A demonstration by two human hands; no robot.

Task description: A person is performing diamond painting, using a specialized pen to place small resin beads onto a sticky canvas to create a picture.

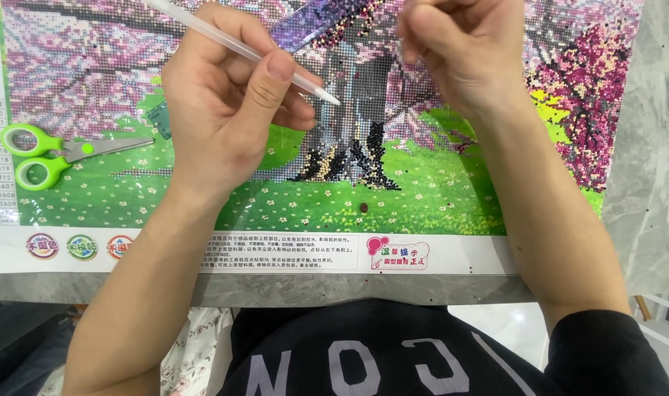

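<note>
Gripping a white diamond-painting pen [239, 48] between thumb and curled fingers, the left hand [228, 110] hovered over the diamond-painting canvas [422, 191], its fingers closed around the shaft. The pen ran slantwise from beyond the knuckles down past the thumb, and its pointed tip stood clear of the fingers on the thumb side, over the grey tree trunk [356, 110] printed on the canvas. Across from that tip, the right hand [459, 51] was bunched into a loose fist, fingertips drawn together and turned downward; whether anything was pinched between them could not be told. The two hands were near each other, with the trunk showing in the gap between them.

Out beyond the left hand's little-finger side lay a pair of scissors [56, 154] with bright green handles, blades shut and pointing toward the left wrist, resting on the green grass part of the canvas. Below both hands, toward the person's body, a single small dark bead [364, 207] sat on the printed grass, well apart from the pen tip. Nearer still ran the canvas's white printed border [290, 253], then the edge of a grey marble-patterned table [642, 183], which also showed past the right forearm.
</note>
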